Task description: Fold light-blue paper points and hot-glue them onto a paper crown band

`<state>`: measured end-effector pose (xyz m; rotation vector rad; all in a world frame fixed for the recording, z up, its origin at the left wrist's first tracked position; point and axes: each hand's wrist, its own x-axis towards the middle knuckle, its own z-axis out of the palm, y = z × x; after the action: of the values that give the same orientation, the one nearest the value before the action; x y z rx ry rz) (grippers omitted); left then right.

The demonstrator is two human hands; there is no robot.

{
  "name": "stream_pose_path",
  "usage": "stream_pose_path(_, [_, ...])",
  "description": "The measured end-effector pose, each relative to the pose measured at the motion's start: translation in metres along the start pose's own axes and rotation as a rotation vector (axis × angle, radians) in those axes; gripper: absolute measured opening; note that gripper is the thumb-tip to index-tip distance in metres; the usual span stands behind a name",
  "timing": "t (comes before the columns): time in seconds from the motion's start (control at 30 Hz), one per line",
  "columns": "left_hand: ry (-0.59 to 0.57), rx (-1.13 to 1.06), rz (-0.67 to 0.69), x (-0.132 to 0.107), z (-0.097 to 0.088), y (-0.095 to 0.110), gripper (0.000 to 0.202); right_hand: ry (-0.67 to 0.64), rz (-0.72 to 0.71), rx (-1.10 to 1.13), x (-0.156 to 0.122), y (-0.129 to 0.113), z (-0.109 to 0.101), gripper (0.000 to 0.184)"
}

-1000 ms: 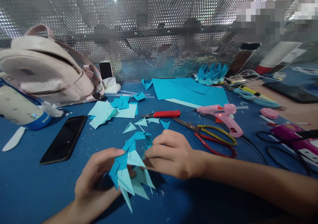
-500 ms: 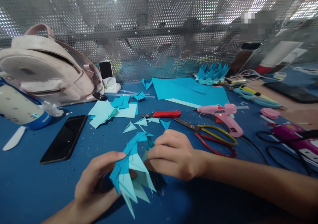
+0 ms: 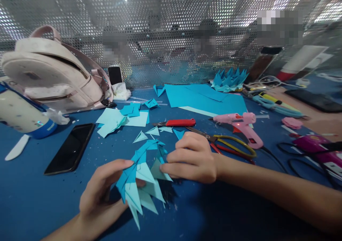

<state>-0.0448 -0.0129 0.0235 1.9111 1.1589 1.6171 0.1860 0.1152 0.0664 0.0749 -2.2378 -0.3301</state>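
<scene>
A curved, spiky ring of folded paper (image 3: 145,173), blue along one edge and pale aqua at the points, is held above the table. My left hand (image 3: 103,187) grips its left side, thumb on the outside and fingers partly hidden behind the paper. My right hand (image 3: 191,159) is closed at the ring's right end, thumb and fingers pinching the paper there. Just beyond lie several small paper triangles (image 3: 153,131), a red-handled cutter (image 3: 180,122) and scissors (image 3: 232,145) with yellow and red handles, partly covered by my right hand.
A pink glue gun (image 3: 242,125) lies to the right, its cord trailing near a purple power strip (image 3: 315,144). Blue paper sheets (image 3: 203,98) and a finished-looking spiky paper piece (image 3: 230,80) are at the back. Left are a phone (image 3: 70,148), a bottle (image 3: 25,111) and a backpack (image 3: 58,77).
My right hand has shifted slightly right and up, uncovering more pale points at the ring's right end. The ring has moved slightly up and left in my left hand.
</scene>
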Motion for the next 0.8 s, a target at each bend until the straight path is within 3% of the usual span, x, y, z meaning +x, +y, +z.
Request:
stream_pose_path(0.37, [-0.011, -0.022, 0.027, 0.003, 0.002, 0.0, 0.058, 0.056, -0.035, 0.019, -0.001, -0.001, 0.002, 0.012])
stream_pose_path(0.67, [-0.007, -0.017, 0.035, 0.002, 0.001, 0.0, 0.062, 0.036, -0.005, 0.003, 0.0, -0.006, 0.003, 0.009])
stream_pose_path(0.8, [-0.005, -0.018, -0.002, 0.002, 0.001, 0.0, 0.061, -0.031, 0.046, -0.022, 0.002, -0.008, 0.003, 0.015])
